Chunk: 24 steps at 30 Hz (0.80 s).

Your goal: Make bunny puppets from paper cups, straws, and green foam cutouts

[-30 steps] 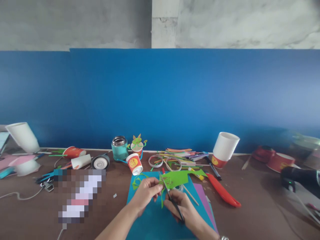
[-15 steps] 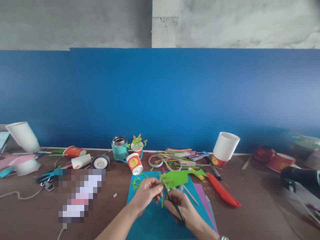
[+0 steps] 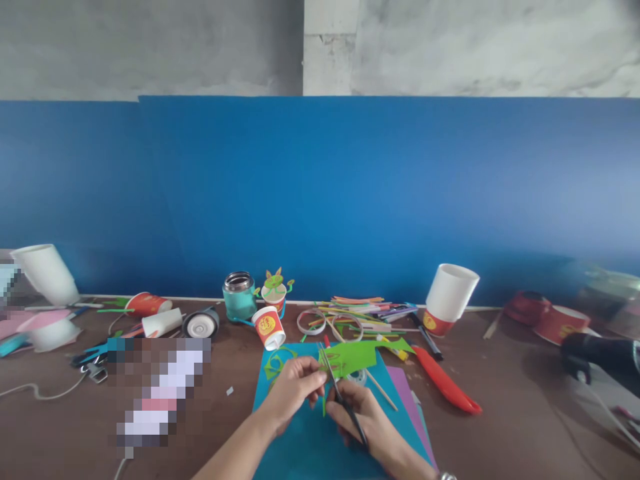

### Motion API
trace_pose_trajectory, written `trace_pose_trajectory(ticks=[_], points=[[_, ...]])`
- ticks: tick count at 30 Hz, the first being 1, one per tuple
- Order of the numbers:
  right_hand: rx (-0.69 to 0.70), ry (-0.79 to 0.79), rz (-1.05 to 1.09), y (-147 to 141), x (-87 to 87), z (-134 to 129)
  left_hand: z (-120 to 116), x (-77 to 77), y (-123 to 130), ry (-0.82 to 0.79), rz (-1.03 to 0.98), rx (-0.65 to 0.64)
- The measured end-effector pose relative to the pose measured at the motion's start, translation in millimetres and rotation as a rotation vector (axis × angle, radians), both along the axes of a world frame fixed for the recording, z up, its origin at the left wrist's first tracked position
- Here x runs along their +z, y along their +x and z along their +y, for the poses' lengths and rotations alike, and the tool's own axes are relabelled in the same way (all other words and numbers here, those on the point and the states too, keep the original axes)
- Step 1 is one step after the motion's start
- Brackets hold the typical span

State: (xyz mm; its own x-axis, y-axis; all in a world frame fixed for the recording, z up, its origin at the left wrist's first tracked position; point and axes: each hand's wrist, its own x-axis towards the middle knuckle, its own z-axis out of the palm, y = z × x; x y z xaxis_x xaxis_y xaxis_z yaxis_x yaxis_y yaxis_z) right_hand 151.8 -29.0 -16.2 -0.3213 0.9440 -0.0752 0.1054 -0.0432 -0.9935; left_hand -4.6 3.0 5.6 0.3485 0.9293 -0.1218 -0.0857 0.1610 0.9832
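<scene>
My left hand (image 3: 300, 387) pinches the near-left edge of a bright green sheet of paper (image 3: 357, 357) with some drawn outlines at its left end. In my right hand (image 3: 363, 413) is a pair of black-handled scissors (image 3: 345, 403), its fingers wrapped round the handles. The blades lie across the paper's left end, close to my left fingertips. Both hands are just above a blue sheet (image 3: 310, 453). Green paper offcuts (image 3: 275, 363) lie at the back left of that sheet. A roll of clear tape (image 3: 357, 377) is partly hidden behind the right hand.
Behind the sheet stand a decorated paper cup (image 3: 274, 297), a tipped red-and-white cup (image 3: 269, 328), a teal jar (image 3: 239, 300) and two tape rings. Coloured sticks (image 3: 370, 310) are heaped beside them. At right are stacked cups (image 3: 450, 300) and a red knife-like object (image 3: 445, 380).
The scissor blades look slightly more apart than before. Both hands and the green paper have hardly moved.
</scene>
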Motion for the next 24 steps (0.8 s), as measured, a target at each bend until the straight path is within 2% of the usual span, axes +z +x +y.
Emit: trace_pose_trajectory(ticks=[7,15,24], points=[[0.001,0.002,-0.029,1.2,-2.6,0.2,1.8,0.4,-2.6,0.004,0.0,-0.018],[0.01,-0.032,-0.035,2.3,2.0,0.3,3.8,-0.8,-4.2,-0.03,-0.02,-0.006],[0.013,-0.034,-0.01,1.0,-3.4,-0.6,4.9,-2.7,-4.5,-0.034,-0.045,-0.02]])
